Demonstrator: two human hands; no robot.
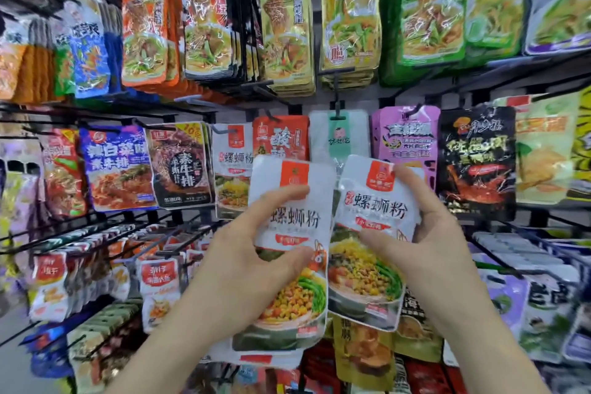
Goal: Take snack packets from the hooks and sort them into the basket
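Gripping a white noodle packet (297, 294) in the left hand (243, 265), thumb across its front; clasping a matching packet (361, 272) in the right hand (438, 246). Both raised side by side, off the hooks (335, 96), before a pegged display wall (316, 41) crowded with rows of bright hanging snack packets (144, 25).

White packets (297, 224) (red labels, yellow-green food prints); purple packet (405, 137); black packet (476, 163)

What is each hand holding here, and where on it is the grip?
The left hand holds a white snack packet by its left edge, mid-height; the right hand holds a matching packet by its right edge.
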